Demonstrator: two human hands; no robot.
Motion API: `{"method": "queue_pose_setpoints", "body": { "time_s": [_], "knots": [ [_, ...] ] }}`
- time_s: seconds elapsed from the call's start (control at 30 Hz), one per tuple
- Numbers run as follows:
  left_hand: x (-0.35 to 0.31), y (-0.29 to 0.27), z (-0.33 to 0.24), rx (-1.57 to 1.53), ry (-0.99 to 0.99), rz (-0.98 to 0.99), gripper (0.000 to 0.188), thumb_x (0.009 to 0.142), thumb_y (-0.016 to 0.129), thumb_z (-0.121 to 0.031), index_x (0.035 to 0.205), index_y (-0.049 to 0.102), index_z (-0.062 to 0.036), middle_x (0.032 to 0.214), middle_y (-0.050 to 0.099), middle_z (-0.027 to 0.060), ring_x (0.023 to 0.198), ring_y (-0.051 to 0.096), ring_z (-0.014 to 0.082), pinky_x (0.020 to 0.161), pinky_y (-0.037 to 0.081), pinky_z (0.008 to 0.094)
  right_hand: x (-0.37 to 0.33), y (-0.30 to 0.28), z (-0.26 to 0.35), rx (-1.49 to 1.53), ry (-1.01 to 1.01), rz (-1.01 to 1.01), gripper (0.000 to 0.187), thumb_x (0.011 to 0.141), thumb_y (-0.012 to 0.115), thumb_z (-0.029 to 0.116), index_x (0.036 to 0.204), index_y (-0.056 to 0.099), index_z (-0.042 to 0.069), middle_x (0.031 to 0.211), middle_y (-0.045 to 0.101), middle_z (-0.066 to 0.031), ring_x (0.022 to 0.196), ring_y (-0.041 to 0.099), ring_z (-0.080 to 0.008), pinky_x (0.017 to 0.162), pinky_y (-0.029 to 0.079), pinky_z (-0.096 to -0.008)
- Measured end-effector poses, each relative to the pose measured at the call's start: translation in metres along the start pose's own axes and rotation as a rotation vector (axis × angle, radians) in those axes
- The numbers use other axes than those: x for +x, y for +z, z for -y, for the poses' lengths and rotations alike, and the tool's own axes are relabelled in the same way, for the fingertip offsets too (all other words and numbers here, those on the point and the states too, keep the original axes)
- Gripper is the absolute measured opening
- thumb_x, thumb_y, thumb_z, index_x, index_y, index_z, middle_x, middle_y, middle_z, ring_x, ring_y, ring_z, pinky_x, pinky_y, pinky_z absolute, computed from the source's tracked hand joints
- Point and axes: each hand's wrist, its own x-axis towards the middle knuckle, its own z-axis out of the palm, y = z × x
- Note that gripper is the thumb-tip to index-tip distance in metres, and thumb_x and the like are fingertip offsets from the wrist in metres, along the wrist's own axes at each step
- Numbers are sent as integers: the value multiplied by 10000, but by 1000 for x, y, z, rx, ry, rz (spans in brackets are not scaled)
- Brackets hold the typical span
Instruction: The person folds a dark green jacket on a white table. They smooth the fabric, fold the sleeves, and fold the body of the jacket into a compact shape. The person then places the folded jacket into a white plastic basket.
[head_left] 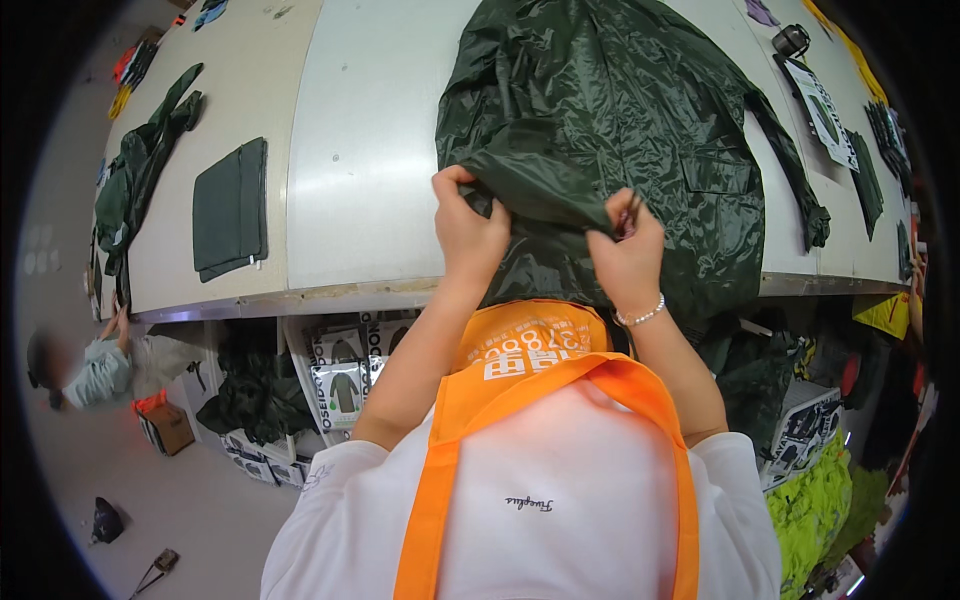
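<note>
A shiny dark green raincoat (640,110) lies spread over the worktable, its lower part hanging over the near edge. My left hand (472,225) pinches a lifted fold of it between thumb and fingers. At the other end of that raised fold, my right hand (628,245) has its fingers curled closed on the fabric; a beaded bracelet circles the wrist. The fold (540,180) stretches between both hands, above the rest of the coat. One sleeve (790,160) trails off to the right across the table.
Left on the worktable (365,150) are a folded dark green garment (230,210) and a crumpled one (150,160). A printed package sheet (822,112) lies at right. Shelves below hold packaged garments (342,380). Another person (100,370) stands at the far left; a cardboard box (165,425) sits nearby.
</note>
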Motion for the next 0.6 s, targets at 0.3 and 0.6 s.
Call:
{"method": "queue_pose_setpoints", "body": {
  "time_s": [0.3,0.6],
  "knots": [
    [-15,-21,-25,-180,-59,279,609,697,731,-34,1198,384,-25,1100,508,148,1044,516,251,920,402,322,12,-14,8,221,124,-135,227,728,640,-80,790,467,53,697,453,45,621,421,-21,572,373,-173],
    [12,-39,-56,108,672,65,639,545,824,-134,1098,505,-95,1143,514,90,1074,480,283,927,333,383,0,-15,42,84,-9,74,217,723,703,-17,809,511,37,667,456,56,604,367,-19,538,322,-175]
  ]
}}
